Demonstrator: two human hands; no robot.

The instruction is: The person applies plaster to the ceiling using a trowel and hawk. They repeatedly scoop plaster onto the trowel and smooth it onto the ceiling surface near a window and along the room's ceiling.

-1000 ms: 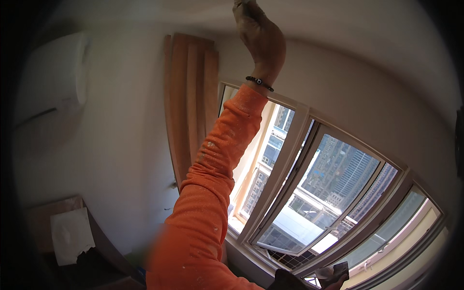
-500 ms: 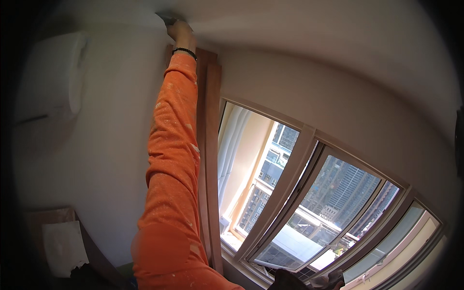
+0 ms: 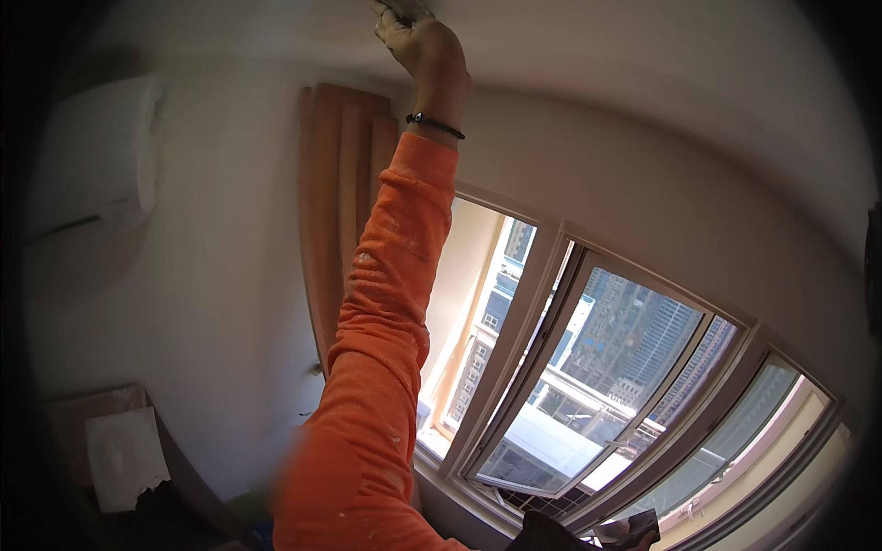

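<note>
A dark, thin-edged tool (image 3: 401, 11), largely hidden, sits at twelve o'clock against the pale ceiling (image 3: 570, 41), pinched in the left hand's grip (image 3: 418, 41). A black beaded bracelet (image 3: 439, 126) circles that wrist, beside a white-flecked orange sleeve (image 3: 381, 312). At five o'clock, the right hand (image 3: 650, 540), partly cropped, grips a dark, flat-faced block (image 3: 627, 530). Tall brown boards (image 3: 329, 184) stand toward eleven; a glass window (image 3: 606, 340) opens at four.

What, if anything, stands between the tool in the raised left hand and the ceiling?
Nothing visible stands between the dark tool in the left hand and the ceiling. The tool runs to the picture's top edge, so whether they touch can't be told.
</note>
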